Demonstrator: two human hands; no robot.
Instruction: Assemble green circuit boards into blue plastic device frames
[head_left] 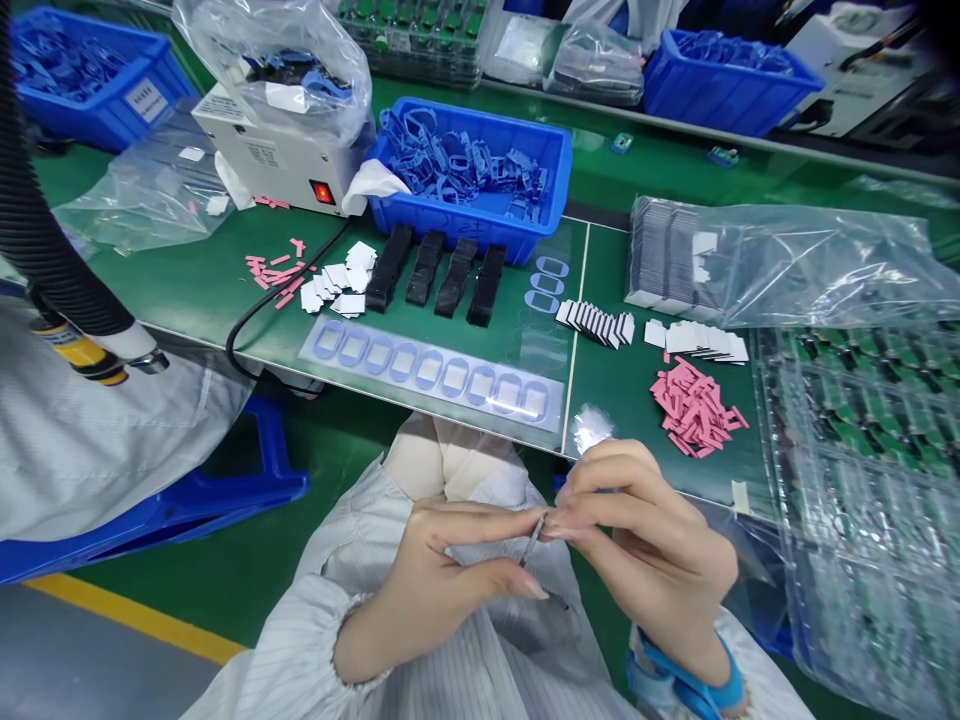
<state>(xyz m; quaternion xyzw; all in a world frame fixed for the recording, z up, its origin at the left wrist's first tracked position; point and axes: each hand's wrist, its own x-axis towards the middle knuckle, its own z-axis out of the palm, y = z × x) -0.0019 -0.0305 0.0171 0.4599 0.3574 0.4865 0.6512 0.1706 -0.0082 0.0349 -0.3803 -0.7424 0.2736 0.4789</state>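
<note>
Above my lap, my left hand point(469, 560) pinches a small thin grey piece point(532, 540), seen edge-on, between thumb and fingertips. What kind of piece it is I cannot make out. My right hand point(645, 530) meets it there, fingertips pressed together at its upper end; whether they hold something small of their own is hidden. Beyond the hands on the green table point(600, 250) lie a clear sheet of oval blue frames point(431, 370), a heap of pink strips point(696, 405) and a row of white-and-black pads point(596, 323).
A blue bin point(472, 215) of blue plastic parts stands behind several black blocks point(450, 280). Clear trays of green circuit boards point(862, 450) line the right side. At left are a white machine point(274, 150), a black hose point(60, 220) and another person's sleeve point(97, 440).
</note>
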